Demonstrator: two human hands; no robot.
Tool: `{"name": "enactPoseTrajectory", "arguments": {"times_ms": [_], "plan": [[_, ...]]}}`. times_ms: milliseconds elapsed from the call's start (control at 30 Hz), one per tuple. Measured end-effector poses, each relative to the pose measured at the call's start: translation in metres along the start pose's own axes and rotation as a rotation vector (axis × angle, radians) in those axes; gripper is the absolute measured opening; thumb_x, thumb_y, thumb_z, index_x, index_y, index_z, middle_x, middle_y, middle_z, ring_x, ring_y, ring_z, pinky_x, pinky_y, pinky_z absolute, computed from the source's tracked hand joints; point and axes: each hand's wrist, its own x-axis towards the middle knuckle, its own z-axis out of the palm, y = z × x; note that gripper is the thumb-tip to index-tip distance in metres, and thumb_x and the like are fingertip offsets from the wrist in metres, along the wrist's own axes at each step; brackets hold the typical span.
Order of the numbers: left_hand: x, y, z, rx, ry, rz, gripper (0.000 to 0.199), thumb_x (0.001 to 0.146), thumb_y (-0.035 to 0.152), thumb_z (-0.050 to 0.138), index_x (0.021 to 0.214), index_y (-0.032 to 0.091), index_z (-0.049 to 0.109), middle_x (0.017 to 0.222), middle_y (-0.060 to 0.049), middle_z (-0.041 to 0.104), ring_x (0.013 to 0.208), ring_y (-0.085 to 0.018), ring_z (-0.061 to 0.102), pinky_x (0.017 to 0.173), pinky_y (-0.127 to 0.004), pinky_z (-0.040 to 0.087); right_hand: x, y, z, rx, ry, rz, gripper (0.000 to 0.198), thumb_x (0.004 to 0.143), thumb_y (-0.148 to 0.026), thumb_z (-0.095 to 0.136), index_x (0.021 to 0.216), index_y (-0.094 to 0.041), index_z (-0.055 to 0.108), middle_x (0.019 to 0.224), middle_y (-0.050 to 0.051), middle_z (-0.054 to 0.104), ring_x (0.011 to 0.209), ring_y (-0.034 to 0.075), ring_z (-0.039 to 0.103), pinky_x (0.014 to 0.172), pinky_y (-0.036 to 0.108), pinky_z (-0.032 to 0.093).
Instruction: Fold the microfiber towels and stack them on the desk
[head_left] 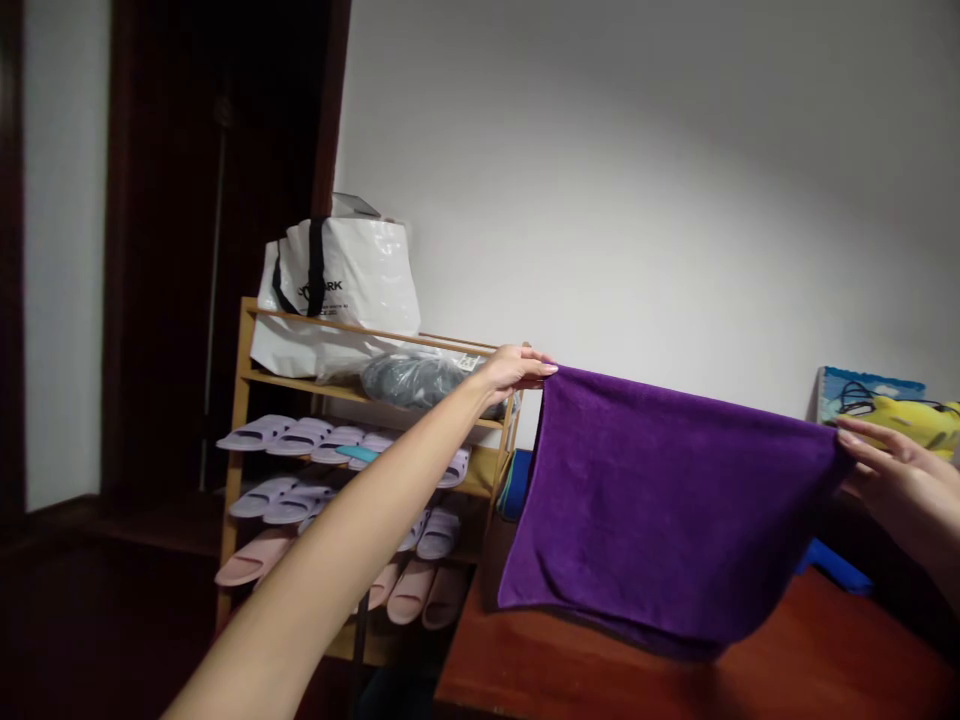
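A purple cloth hangs between the person's two hands, its top edge drawn nearly straight and sloping down toward the right, its body falling in front of and over the reddish-brown worktop. The left hand has the upper left corner in a closed grip, thumb and fingertips pinched together on the fabric; the right hand pinches the upper right corner in the same way, with part of that hand in shadow. Whether the lower hem touches the worktop I cannot tell. The left forearm crosses in front of a wooden rack that bears rows of lilac slippers and pink slippers. A white bag (its lettering partly covered by a black strap) stands on top, beside a plastic-wrapped bundle. Near the right hand are a yellow item and a blue item.
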Motion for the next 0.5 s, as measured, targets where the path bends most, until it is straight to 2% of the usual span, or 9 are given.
{"name": "enactPoseTrajectory", "arguments": {"times_ms": [100,233,333,433,500], "plan": [[0.000,0.002,-0.005,0.021,0.027,0.005,0.018,0.062,0.007,0.080,0.076,0.010,0.069,0.070,-0.005,0.070,0.063,-0.013,0.066,0.070,-0.026,0.054,0.004,0.002,0.003,0.035,-0.108,0.088,0.068,0.046,-0.033,0.082,0.111,-0.026,0.062,0.093,0.009,0.067,0.080,0.023,0.065,0.064,0.024,0.056],[0.003,0.003,-0.009,0.031,0.063,0.023,0.015,0.065,0.009,0.079,0.075,0.010,0.069,0.069,-0.006,0.070,0.064,-0.013,0.065,0.071,-0.027,0.053,0.004,0.000,0.012,0.112,-0.180,0.080,0.046,0.048,-0.035,0.080,0.089,-0.016,0.069,0.100,0.012,0.066,0.090,0.023,0.063,0.073,0.021,0.055],[0.006,0.003,-0.010,0.027,0.079,0.041,0.011,0.068,0.010,0.078,0.075,0.010,0.069,0.069,-0.006,0.070,0.065,-0.013,0.065,0.072,-0.026,0.053,0.005,-0.002,0.019,0.137,-0.134,0.046,0.039,0.057,-0.041,0.075,0.086,-0.015,0.070,0.098,0.010,0.067,0.091,0.021,0.063,0.075,0.018,0.054],[0.010,0.003,-0.010,0.026,0.083,0.050,0.009,0.070,0.011,0.077,0.075,0.011,0.069,0.069,-0.005,0.070,0.065,-0.012,0.065,0.072,-0.026,0.053,0.006,-0.002,0.022,0.054,-0.057,-0.008,0.036,0.061,-0.036,0.075,0.090,-0.015,0.069,0.096,0.008,0.068,0.091,0.018,0.063,0.074,0.013,0.052],[0.012,0.002,-0.010,0.033,0.079,0.048,0.009,0.070,0.010,0.076,0.075,0.011,0.069,0.069,-0.005,0.070,0.065,-0.012,0.065,0.071,-0.025,0.052,0.007,0.000,0.021,0.019,-0.054,-0.012,0.037,0.064,-0.033,0.073,0.096,-0.016,0.069,0.098,0.008,0.067,0.093,0.017,0.063,0.075,0.011,0.050]]}}
